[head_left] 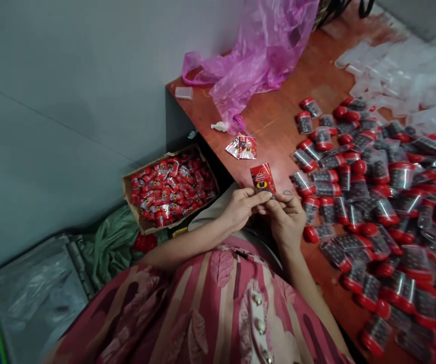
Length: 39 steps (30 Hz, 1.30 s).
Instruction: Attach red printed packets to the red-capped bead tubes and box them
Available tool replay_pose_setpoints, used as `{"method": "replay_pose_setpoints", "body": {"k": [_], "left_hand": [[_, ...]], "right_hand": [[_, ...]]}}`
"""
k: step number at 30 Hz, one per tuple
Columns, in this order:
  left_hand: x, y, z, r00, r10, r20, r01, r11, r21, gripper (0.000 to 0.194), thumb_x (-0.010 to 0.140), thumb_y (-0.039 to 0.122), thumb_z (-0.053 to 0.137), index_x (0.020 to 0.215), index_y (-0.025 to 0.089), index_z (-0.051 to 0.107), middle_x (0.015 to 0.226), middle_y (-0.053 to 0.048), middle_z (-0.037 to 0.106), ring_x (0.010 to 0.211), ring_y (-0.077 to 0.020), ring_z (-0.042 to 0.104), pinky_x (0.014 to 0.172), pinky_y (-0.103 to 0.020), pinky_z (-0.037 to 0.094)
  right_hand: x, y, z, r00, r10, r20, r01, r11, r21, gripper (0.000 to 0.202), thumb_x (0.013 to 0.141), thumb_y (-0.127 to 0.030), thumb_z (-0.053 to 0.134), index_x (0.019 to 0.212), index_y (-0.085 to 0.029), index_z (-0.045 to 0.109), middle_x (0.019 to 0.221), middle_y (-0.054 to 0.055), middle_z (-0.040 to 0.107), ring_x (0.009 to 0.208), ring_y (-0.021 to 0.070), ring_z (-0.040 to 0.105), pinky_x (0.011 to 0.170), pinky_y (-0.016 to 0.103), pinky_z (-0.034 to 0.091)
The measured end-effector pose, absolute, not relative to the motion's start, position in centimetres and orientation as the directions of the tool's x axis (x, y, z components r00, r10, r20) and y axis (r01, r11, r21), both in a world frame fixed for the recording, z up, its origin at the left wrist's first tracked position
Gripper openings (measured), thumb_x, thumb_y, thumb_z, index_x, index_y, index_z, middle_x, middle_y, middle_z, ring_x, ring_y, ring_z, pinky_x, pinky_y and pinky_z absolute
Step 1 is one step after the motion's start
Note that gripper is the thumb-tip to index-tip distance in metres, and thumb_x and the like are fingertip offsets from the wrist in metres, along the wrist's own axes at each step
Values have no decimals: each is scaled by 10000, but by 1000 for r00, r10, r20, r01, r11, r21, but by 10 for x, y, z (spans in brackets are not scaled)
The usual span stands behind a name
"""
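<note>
My left hand (243, 206) pinches the lower edge of a small red packet (262, 177) with a yellow mark on it. From the other side, my right hand (286, 217) has its thumb and fingers closed at the packet's bottom corner, close against the left fingertips. The packet is held upright at the table's near edge. Just beyond it, two or so similar red packets (247, 147) lie overlapping on the table. Many small clear containers with red caps and dark contents (355, 188) are heaped to the right of my hands.
A cardboard box (130, 194) full of red wrapped pieces stands low on the left. Pink plastic bag (255, 55) and a small clear case (184, 93) lie on the reddish table (274, 119). Clear plastic sleeves (399, 76) pile at the back right. Green cloth (113, 242) lies below the box.
</note>
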State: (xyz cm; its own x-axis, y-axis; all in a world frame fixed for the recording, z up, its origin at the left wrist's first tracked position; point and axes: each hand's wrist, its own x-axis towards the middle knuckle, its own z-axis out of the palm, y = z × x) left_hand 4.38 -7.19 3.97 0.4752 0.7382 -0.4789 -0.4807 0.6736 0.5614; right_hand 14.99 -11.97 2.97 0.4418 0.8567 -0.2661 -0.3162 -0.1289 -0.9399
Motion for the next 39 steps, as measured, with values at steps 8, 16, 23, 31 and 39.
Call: {"method": "replay_pose_setpoints", "body": {"k": [8, 16, 23, 31, 39], "left_hand": [[-6, -83, 32, 404, 777, -482, -592, 624, 511, 311, 657, 355, 778, 848, 123, 697, 967, -97, 699, 852, -175, 657, 789, -295, 514], [-22, -44, 10, 15, 975, -220, 2, 220, 975, 438, 804, 488, 602, 1098, 167, 649, 1211, -128, 628, 1064, -217, 623, 954, -346, 479], [23, 43, -1, 298, 922, 249, 716, -388, 580, 317, 823, 307, 615, 1126, 223, 660, 1395, -90, 489, 1359, -285, 339, 1140, -501, 185], [28, 43, -12, 260, 916, 305, 666, -399, 631, 211, 865, 255, 539, 997, 246, 704, 1285, -33, 594, 1342, -252, 374, 1151, -498, 145], [28, -3, 22, 281, 910, 305, 319, -388, 865, 265, 832, 345, 599, 1056, 235, 686, 1312, -62, 571, 1341, -232, 384, 1132, -417, 262]], "right_hand": [[140, -106, 36, 77, 939, -336, -344, -291, -893, 358, 581, -275, 806, 810, -189, 544, 657, -21, 705, 494, 120, 643, 481, 228, 544], [151, -109, 34, 179, 919, -350, -288, -292, -912, 315, 688, -378, 747, 815, -178, 540, 672, -1, 702, 508, 121, 645, 476, 222, 527], [157, -110, 36, 145, 924, -354, -199, -323, -925, 289, 734, -411, 714, 809, -164, 584, 695, 12, 692, 529, 108, 640, 489, 208, 519], [172, -79, 40, 201, 952, -230, -23, -230, -973, 290, 736, -433, 701, 820, -173, 602, 732, 13, 682, 607, 118, 638, 551, 234, 515], [172, -31, 41, 320, 939, -126, -142, -84, -986, 415, 684, -353, 732, 1020, -195, 545, 702, -50, 631, 646, 95, 591, 665, 246, 489]]}}
